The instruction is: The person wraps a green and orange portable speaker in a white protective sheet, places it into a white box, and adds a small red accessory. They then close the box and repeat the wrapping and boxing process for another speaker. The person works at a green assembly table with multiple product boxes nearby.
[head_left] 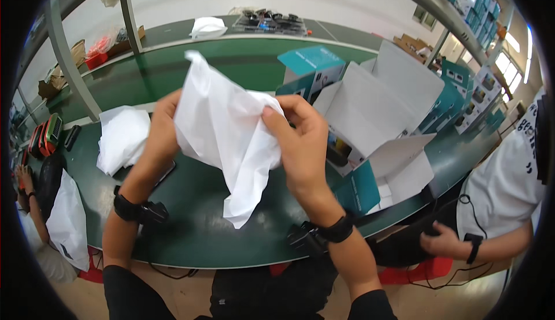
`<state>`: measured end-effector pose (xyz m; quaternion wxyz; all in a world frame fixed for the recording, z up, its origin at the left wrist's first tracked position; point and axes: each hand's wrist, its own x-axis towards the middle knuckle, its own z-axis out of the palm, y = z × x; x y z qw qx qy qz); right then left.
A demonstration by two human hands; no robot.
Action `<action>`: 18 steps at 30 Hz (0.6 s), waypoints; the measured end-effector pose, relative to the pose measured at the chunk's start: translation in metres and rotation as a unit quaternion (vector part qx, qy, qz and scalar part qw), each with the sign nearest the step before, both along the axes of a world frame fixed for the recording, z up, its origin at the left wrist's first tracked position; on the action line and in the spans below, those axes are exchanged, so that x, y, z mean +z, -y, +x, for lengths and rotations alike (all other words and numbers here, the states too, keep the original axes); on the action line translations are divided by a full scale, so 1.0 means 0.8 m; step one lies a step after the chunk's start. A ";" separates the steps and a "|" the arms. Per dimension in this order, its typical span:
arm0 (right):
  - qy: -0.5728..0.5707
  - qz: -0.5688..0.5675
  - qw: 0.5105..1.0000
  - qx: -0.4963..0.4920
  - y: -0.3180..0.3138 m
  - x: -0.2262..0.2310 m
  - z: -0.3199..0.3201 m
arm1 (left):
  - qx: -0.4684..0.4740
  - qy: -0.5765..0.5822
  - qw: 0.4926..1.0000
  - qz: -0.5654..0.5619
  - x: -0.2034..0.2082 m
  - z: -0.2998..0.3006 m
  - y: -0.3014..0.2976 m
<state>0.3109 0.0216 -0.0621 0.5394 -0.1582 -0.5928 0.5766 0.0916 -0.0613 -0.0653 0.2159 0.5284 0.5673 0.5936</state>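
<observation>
A crumpled soft white bag (222,126) hangs raised above the green table, its lower corner dangling. My right hand (300,129) pinches its upper right edge between thumb and fingers. My left hand (167,121) grips the bag's left side, with its fingers mostly hidden behind the white material. Whether anything is inside the bag, I cannot tell. Left of my left forearm lies a heap of similar white bags (122,138). Part of a flat dark object (166,172) shows beside that forearm.
Open white and teal cartons (370,112) crowd the table's right side. A metal frame post (72,60) stands at left, near red and green devices (51,135). Across the table sits a tray of dark parts (270,22). People sit at both sides, one person's hand (445,242) at right.
</observation>
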 end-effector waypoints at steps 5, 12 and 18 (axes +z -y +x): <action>0.021 -0.003 0.996 -0.089 0.002 -0.021 0.003 | -0.083 0.009 0.997 0.006 -0.035 0.026 -0.001; 0.122 0.149 0.953 -0.233 -0.012 -0.046 0.021 | -0.137 -0.065 0.986 0.071 -0.054 0.067 -0.007; 0.085 0.018 0.987 -0.132 0.020 -0.066 0.014 | -0.042 0.137 0.990 -0.002 -0.052 0.060 0.020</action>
